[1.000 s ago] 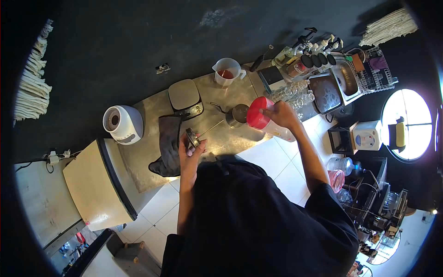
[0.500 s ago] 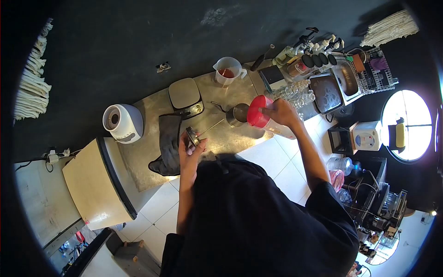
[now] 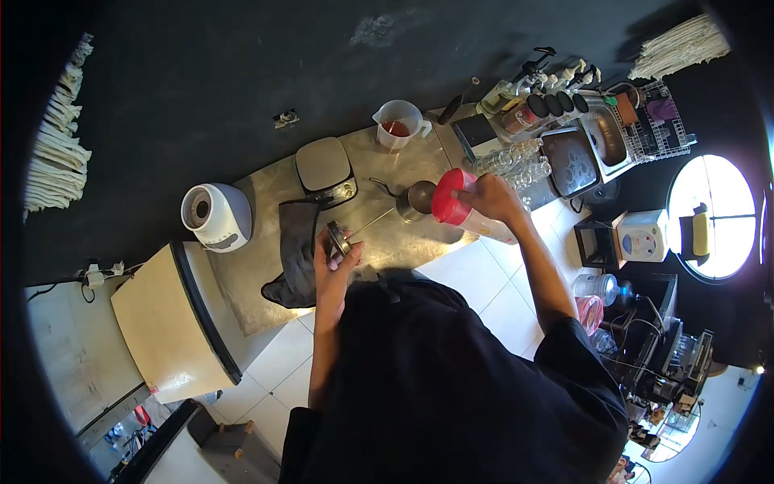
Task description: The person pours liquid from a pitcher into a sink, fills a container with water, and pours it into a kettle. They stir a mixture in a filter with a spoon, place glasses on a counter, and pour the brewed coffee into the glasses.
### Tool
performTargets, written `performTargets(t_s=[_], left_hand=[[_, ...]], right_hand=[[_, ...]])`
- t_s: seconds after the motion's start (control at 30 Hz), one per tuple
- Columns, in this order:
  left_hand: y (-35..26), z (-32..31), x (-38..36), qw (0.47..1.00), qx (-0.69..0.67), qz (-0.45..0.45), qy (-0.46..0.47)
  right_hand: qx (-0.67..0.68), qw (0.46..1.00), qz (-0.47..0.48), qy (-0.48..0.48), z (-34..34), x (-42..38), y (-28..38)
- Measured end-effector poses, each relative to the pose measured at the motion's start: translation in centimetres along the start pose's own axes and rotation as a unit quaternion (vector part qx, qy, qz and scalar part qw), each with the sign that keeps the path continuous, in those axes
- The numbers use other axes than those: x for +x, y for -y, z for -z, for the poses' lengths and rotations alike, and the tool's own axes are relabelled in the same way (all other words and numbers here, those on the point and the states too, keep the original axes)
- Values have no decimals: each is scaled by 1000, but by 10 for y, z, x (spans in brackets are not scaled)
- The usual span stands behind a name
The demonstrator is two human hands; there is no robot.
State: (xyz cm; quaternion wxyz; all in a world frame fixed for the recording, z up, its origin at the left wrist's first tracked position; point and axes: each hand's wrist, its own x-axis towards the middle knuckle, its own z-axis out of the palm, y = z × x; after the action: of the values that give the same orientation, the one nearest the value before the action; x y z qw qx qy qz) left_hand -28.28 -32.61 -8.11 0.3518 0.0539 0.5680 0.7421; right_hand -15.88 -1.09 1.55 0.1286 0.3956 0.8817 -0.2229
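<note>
My left hand [image 3: 334, 270] is closed around a round, dark metallic disc [image 3: 339, 239]. From the disc a long thin rod [image 3: 372, 222] slants up to the right, its end close to a small metal pot [image 3: 415, 201] with a long handle. On the other side of the pot, my right hand [image 3: 490, 198] grips a clear pitcher with a red top [image 3: 453, 198]. The pitcher is tilted, its red end beside the pot's rim. A dark cloth [image 3: 297, 250] lies on the metal counter [image 3: 262, 189] left of my left hand.
A kitchen scale [image 3: 324, 165] and a measuring jug with reddish liquid [image 3: 395, 129] stand toward the wall. At the left is a white appliance [image 3: 216, 215]. Glass bottles [image 3: 520, 161], pump bottles [image 3: 556, 79] and a sink [image 3: 603, 133] are at the right.
Both hands hold nearly the same positions, with the disc and the pitcher still in them. The whole view has shifted very slightly.
</note>
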Motion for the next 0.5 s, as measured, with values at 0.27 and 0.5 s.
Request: performTargets(t_s=[0.27, 0.5], left_hand=[[-6, -2, -3, 1000, 2, -1, -2], [-2, 0, -5, 1000, -1, -6, -4]], right_hand=[[-2, 1000, 1, -4, -4, 5, -5], [5, 1000, 5, -10, -1, 3, -4]])
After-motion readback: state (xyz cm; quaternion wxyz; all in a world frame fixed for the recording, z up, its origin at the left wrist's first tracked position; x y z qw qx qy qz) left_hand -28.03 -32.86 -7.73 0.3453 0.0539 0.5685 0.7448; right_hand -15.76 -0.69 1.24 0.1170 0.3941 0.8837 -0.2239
